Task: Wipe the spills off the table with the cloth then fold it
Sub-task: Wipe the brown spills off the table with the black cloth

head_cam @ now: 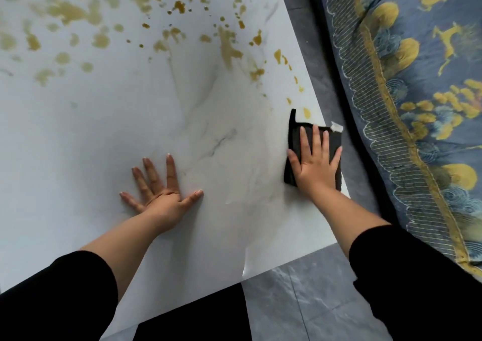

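Note:
A white marble-look table (104, 132) fills the view. Yellow-brown spills (227, 45) are scattered over its far half and trail down along the right edge. A black folded cloth (332, 142) with a small white tag lies flat near the right edge. My right hand (314, 163) presses flat on the cloth, fingers spread over it. One yellow drop (307, 113) sits just beyond the cloth. My left hand (163, 192) rests palm down on bare table, fingers spread, holding nothing. The near part of the table looks clean.
A blue and yellow patterned quilt (417, 92) hangs close beside the table's right edge. Grey tile floor (313, 301) shows at the near right corner and between table and quilt. My black sleeves fill the bottom of the view.

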Action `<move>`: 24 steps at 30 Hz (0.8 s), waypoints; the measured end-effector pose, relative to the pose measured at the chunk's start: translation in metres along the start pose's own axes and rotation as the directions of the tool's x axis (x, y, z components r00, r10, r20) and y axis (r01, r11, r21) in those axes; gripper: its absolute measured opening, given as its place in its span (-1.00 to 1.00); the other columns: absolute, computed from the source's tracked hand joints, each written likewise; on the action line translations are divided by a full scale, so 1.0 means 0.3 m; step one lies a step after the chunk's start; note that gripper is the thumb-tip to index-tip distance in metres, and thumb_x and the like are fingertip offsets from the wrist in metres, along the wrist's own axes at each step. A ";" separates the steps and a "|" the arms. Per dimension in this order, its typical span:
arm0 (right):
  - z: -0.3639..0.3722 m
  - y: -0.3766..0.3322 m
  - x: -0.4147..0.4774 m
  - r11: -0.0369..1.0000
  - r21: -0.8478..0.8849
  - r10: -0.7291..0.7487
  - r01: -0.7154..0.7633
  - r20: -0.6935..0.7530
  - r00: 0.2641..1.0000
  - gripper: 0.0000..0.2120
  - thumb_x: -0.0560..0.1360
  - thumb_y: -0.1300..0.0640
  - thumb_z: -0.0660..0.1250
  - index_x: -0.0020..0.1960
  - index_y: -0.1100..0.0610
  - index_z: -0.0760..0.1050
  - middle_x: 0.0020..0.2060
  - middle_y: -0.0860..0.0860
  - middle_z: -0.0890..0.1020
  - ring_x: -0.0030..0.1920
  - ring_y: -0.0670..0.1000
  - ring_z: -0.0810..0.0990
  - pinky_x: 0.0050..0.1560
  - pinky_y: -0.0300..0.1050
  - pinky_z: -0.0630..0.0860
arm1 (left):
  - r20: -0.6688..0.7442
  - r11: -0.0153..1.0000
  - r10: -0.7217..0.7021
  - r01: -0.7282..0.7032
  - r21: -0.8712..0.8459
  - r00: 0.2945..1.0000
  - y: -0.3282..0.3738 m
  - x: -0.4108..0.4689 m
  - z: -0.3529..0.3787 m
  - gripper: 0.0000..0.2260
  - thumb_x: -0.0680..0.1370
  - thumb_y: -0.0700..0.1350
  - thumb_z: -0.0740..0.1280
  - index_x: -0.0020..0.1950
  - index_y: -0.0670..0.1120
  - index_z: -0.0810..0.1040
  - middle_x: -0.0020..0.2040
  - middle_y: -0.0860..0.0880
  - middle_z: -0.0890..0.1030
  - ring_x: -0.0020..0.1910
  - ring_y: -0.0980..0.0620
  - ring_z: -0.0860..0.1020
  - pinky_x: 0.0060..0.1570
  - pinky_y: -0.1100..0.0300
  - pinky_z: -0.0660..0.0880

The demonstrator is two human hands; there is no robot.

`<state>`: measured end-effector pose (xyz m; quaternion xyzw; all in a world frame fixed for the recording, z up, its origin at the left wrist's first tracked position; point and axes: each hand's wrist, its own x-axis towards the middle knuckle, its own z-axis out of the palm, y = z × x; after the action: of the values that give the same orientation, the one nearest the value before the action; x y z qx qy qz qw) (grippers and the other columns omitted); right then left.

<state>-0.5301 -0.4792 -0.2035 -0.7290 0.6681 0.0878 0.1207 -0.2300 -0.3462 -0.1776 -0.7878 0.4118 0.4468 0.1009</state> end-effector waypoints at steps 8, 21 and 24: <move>0.010 -0.004 0.039 0.987 -0.030 -0.159 0.158 -0.059 0.985 -0.37 0.54 -0.31 -0.15 0.54 -0.10 -0.08 0.56 -0.01 -0.01 0.54 0.06 -0.08 0.44 0.31 -0.17 | 0.019 1.000 0.005 -0.005 0.000 1.000 -0.007 0.003 0.000 -0.09 0.37 0.51 0.10 0.22 0.35 -0.66 0.21 0.08 -0.76 0.34 -0.09 -0.64 0.27 -0.39 -0.41; -0.076 -0.152 0.377 0.972 -0.050 -0.228 0.228 -0.013 0.973 -0.43 0.55 -0.31 -0.13 0.53 -0.22 -0.07 0.56 -0.10 -0.07 0.54 -0.01 -0.16 0.43 0.24 -0.27 | 0.071 0.999 -0.015 0.013 0.036 0.997 -0.010 0.012 0.003 -0.11 0.40 0.51 0.04 0.20 0.31 -0.70 0.19 0.08 -0.79 0.12 -0.05 -0.78 0.25 -0.41 -0.42; -0.087 -0.220 0.473 0.977 -0.037 -0.212 0.211 -0.041 0.976 -0.44 0.57 -0.30 -0.13 0.53 -0.21 -0.06 0.56 -0.10 -0.07 0.54 0.00 -0.16 0.44 0.26 -0.26 | 0.072 0.999 -0.022 0.019 0.034 0.997 -0.011 0.013 0.003 -0.12 0.41 0.51 0.05 0.18 0.32 -0.71 0.17 0.09 -0.80 0.12 -0.05 -0.78 0.25 -0.41 -0.42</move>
<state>-0.4523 -0.6168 -0.2157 -0.7995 0.5878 0.0689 0.1025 -0.2271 -0.3459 -0.1819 -0.7733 0.4072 0.4672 0.1336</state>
